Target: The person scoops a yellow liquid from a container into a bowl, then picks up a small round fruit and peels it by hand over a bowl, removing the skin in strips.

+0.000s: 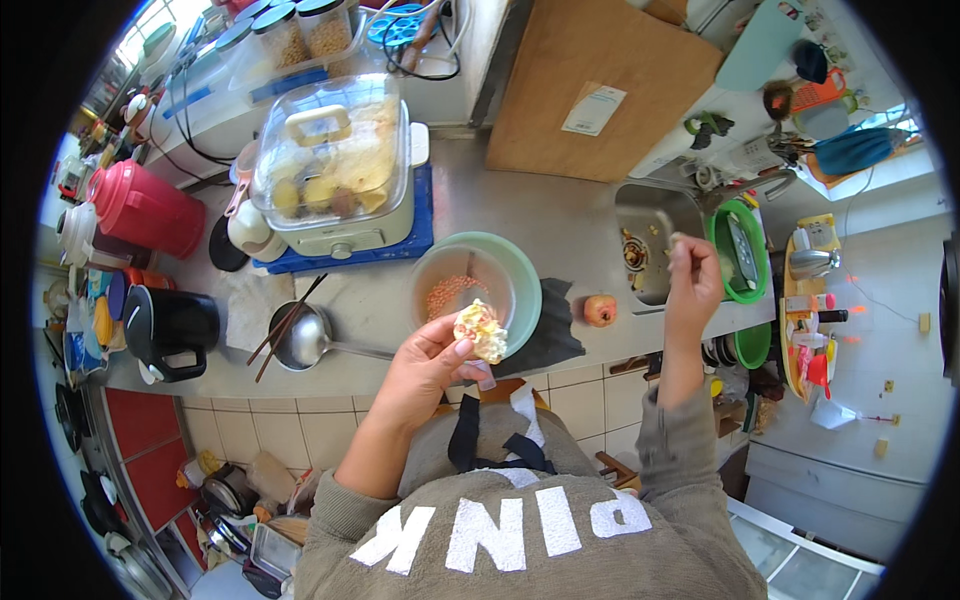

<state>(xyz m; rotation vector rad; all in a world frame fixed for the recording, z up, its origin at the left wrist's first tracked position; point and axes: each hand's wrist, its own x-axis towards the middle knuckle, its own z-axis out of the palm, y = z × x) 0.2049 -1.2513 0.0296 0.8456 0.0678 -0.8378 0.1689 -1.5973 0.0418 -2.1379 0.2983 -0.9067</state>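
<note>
My left hand (435,356) grips a pale yellow piece of pomegranate (481,332) with some seeds on it, over the near edge of a clear bowl (504,271). Pinkish seeds (452,294) lie in that bowl, which rests within a larger light green bowl (527,289). My right hand (694,274) is raised at the right, by the sink, its fingertips pinched on a small pale scrap (674,241). A whole pomegranate (600,310) sits on the counter between the bowls and the sink.
The steel sink (660,289) holds scraps around its drain. A green basket (759,262) stands beyond it. At the left are a lidded electric cooker (337,232), a black kettle (169,330) and a metal ladle (307,341) with chopsticks (289,330). A wooden board (555,90) leans behind.
</note>
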